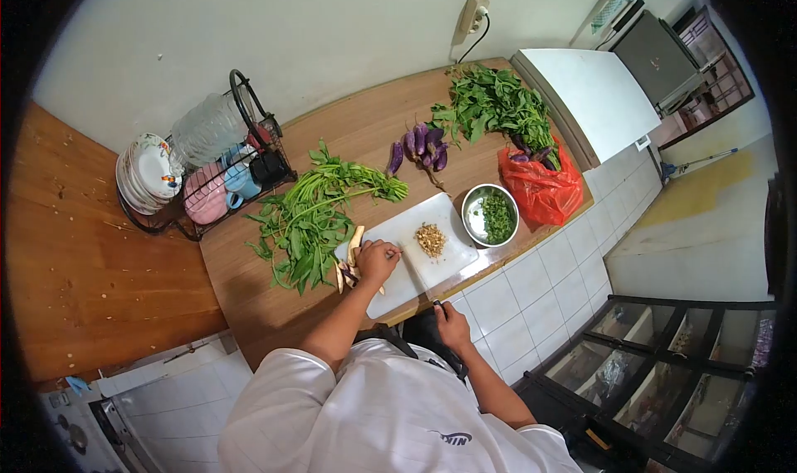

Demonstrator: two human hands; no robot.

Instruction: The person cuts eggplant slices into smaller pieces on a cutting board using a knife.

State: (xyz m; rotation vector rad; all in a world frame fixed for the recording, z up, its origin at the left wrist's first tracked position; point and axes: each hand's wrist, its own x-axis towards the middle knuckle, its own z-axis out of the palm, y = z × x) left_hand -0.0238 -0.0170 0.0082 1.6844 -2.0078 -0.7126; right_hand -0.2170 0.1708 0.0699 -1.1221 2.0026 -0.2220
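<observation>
Knife [422,280], black-handled with pale blade

Reads "NIKE" in dark letters [457,439] on the white shirt [332,407]; shows, on the dark grey panel [652,46], a mark [655,61] too small to make out.

Left hand's [378,260] hold too small for me to tell, knife handle [437,304] mostly hidden in right hand [453,327], cabinet [652,359] cut off.

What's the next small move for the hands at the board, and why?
I'd probably draw the left hand back slightly before cutting: it is close to the blade of the knife held in the right hand, with chopped pieces just beyond.
</observation>
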